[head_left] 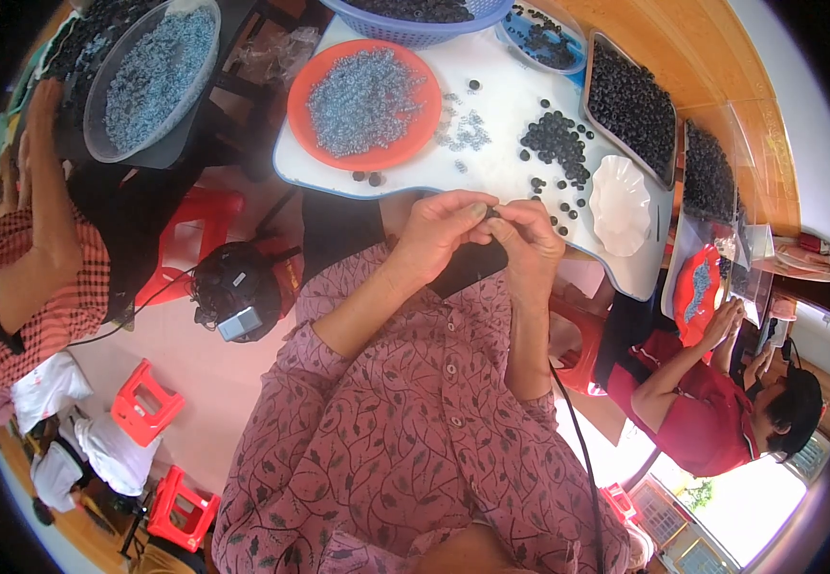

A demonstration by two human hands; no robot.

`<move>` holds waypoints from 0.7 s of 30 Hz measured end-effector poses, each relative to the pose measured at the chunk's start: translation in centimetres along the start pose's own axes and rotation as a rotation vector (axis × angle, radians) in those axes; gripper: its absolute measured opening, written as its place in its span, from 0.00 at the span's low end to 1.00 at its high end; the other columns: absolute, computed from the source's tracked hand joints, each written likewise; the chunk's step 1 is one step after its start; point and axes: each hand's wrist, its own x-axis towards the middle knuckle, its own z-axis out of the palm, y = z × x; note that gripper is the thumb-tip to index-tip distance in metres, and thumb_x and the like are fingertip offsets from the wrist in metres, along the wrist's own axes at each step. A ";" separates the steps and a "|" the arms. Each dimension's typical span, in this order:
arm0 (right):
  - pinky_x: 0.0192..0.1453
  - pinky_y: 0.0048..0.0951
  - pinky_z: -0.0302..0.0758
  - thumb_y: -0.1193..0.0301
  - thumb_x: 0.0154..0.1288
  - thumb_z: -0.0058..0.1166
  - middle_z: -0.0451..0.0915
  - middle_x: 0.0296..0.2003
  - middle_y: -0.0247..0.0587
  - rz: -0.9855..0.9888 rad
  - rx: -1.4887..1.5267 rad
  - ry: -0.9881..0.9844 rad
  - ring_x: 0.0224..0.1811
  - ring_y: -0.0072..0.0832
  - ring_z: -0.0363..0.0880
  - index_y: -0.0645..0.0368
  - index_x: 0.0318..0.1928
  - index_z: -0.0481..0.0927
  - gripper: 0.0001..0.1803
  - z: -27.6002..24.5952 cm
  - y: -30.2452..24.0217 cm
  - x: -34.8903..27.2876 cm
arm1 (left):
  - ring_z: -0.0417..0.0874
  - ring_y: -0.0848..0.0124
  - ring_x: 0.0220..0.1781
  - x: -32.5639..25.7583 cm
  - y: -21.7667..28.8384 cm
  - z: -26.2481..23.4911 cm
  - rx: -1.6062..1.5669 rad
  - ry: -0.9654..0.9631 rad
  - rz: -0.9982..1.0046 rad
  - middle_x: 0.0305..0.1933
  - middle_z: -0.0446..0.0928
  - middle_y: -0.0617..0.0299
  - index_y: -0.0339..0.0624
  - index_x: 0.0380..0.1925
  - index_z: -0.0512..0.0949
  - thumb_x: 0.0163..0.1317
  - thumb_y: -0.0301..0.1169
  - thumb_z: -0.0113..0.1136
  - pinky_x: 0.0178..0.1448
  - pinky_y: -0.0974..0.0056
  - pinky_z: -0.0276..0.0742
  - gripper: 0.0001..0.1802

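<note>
My left hand [442, 232] and my right hand [532, 244] meet just off the table's near edge. Between their pinched fingertips is a small black part [491, 211], mostly covered by the thumbs. Straight ahead of them, loose black round caps [556, 140] lie in a pile on the white table [491, 84]. To the left stands an orange-red plate [297, 129] heaped with small pale metal springs [362, 100]. A few more springs [470, 131] are strewn beside it. Two dark caps sit by the plate's near rim.
A white scalloped dish [620, 206] is right of the caps. Farther back are a metal tray [591, 96] of black parts, a blue-purple basket [415, 31] and a blue-rimmed bowl [520, 55]. Co-workers sit left [37, 268] and right [688, 402]. Red stools [147, 402] stand on the floor.
</note>
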 end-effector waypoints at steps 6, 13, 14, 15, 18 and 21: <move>0.39 0.18 0.76 0.86 0.55 0.62 0.75 0.37 0.36 -0.085 -0.207 -0.020 0.34 0.19 0.78 0.64 0.37 0.81 0.09 0.3 -0.7 0.0 | 0.80 0.77 0.37 -0.3 0.6 0.5 0.105 0.050 0.010 0.40 0.80 0.61 0.33 0.49 0.79 0.68 0.28 0.55 0.43 0.71 0.80 0.13; 0.35 0.20 0.77 0.89 0.57 0.57 0.73 0.35 0.37 -0.098 -0.268 -0.112 0.29 0.21 0.80 0.67 0.36 0.77 0.08 1.0 -2.6 0.4 | 0.79 0.76 0.36 -0.7 0.4 0.0 0.167 0.075 0.029 0.39 0.80 0.61 0.32 0.50 0.78 0.69 0.28 0.54 0.44 0.71 0.79 0.14; 0.34 0.21 0.78 0.89 0.57 0.56 0.73 0.35 0.37 -0.093 -0.290 -0.120 0.29 0.22 0.81 0.67 0.36 0.77 0.08 1.1 -2.7 0.4 | 0.80 0.76 0.36 -0.8 0.4 -0.1 0.147 0.074 0.032 0.39 0.80 0.61 0.32 0.51 0.78 0.69 0.28 0.54 0.44 0.71 0.79 0.14; 0.34 0.21 0.78 0.90 0.57 0.55 0.73 0.35 0.37 -0.088 -0.313 -0.127 0.29 0.23 0.81 0.67 0.35 0.76 0.08 1.0 -2.8 0.4 | 0.80 0.76 0.36 -0.9 0.8 0.2 0.148 0.074 0.031 0.39 0.80 0.61 0.32 0.51 0.78 0.69 0.28 0.54 0.44 0.71 0.79 0.14; 0.34 0.22 0.79 0.90 0.57 0.55 0.73 0.35 0.38 -0.078 -0.330 -0.131 0.29 0.23 0.82 0.67 0.36 0.76 0.09 1.0 -2.9 0.5 | 0.80 0.76 0.36 -1.3 1.6 0.8 0.254 0.129 -0.046 0.38 0.80 0.61 0.32 0.51 0.77 0.68 0.27 0.54 0.44 0.71 0.79 0.14; 0.38 0.20 0.72 0.86 0.55 0.58 0.73 0.34 0.35 0.002 -0.303 -0.115 0.33 0.19 0.73 0.64 0.36 0.78 0.08 0.9 -2.8 0.3 | 0.80 0.76 0.35 -1.2 1.4 0.7 0.272 0.128 -0.009 0.38 0.80 0.60 0.31 0.50 0.78 0.68 0.26 0.55 0.43 0.72 0.80 0.13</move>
